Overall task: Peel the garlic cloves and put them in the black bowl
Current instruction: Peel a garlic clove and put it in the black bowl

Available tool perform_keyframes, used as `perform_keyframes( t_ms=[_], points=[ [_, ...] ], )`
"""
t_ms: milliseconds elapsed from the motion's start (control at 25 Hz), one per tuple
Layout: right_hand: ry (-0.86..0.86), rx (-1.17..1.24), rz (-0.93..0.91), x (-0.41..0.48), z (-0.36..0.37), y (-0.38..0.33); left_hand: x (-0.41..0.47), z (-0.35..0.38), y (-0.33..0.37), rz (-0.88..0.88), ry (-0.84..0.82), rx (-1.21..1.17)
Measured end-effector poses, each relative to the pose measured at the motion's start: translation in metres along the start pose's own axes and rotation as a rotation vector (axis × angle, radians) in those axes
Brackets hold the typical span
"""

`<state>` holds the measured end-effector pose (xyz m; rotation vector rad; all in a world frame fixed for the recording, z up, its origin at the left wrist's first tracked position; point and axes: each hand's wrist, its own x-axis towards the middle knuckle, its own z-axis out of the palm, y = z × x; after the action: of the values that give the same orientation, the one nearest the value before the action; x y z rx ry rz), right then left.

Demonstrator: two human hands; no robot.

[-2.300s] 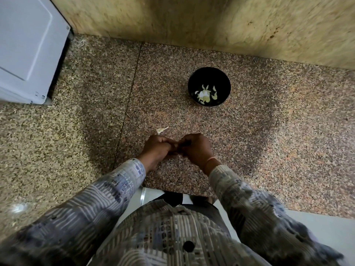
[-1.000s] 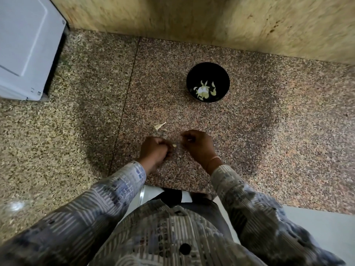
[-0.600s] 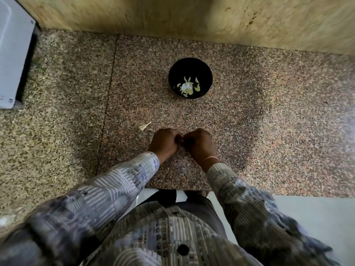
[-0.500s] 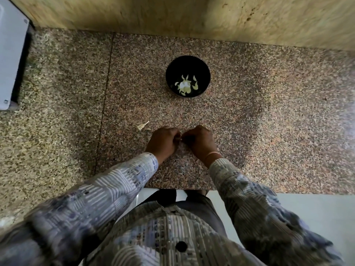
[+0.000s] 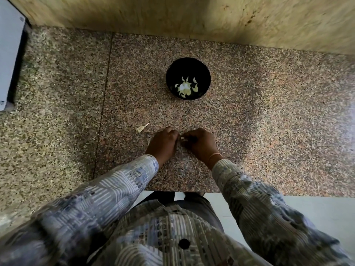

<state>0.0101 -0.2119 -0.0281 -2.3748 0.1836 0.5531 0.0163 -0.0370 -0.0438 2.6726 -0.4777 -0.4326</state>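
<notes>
A black bowl (image 5: 188,78) stands on the granite counter (image 5: 269,121), holding several pale peeled garlic cloves (image 5: 185,87). Nearer to me, my left hand (image 5: 163,144) and my right hand (image 5: 200,144) meet fingertip to fingertip just above the counter. Between them a small white garlic clove (image 5: 182,138) shows, pinched by the curled fingers of both hands; most of it is hidden. A scrap of garlic skin (image 5: 142,128) lies on the counter just left of my left hand.
A white appliance (image 5: 7,54) stands at the far left edge. A beige stone wall (image 5: 192,16) runs behind the bowl. The counter's front edge (image 5: 182,191) is close to my body, with pale floor below at the right.
My hands parted briefly a second ago, then came back together on the clove. The view has shifted so the bowl and hands sit more central.
</notes>
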Motion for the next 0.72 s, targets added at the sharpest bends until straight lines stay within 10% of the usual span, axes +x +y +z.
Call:
perform_keyframes(
  t_ms=[720],
  points=[
    [-0.116, -0.127, 0.301, 0.026, -0.004, -0.018, -0.003, 0.002, -0.005, 0.145, 0.061, 0.011]
  ],
)
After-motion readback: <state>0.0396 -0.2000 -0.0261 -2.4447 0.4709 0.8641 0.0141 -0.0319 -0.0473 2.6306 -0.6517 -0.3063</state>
